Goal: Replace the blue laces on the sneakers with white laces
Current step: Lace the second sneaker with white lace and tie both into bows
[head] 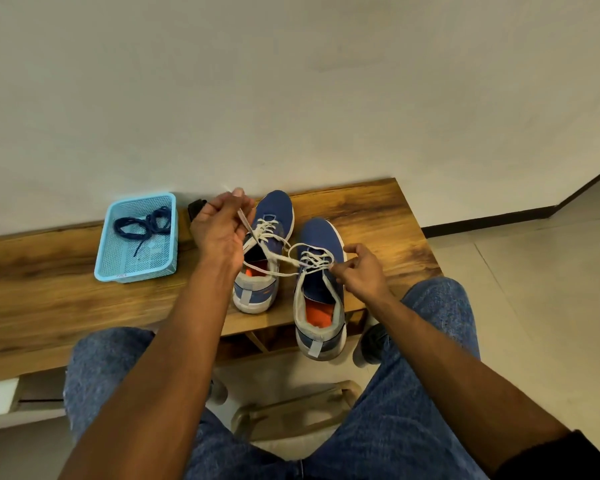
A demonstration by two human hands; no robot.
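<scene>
Two blue sneakers stand side by side on the wooden bench point(378, 216), both already threaded with white lace, while the blue laces point(142, 223) lie in the light-blue basket point(136, 271) well off to the left. The left hand point(219, 230) is raised above the left sneaker point(264, 251), fingers curled round one free end of the white lace point(257, 237). That lace runs down and rightward from the grip, its long line slanting toward the right sneaker point(321, 285). The right hand point(361, 268) pinches lace at this shoe's upper eyelets, right beside the crossings. Judging by this, the lacing is nearly finished, and the next pull should draw leftward and upward, away from the right hand's anchoring pinch.
</scene>
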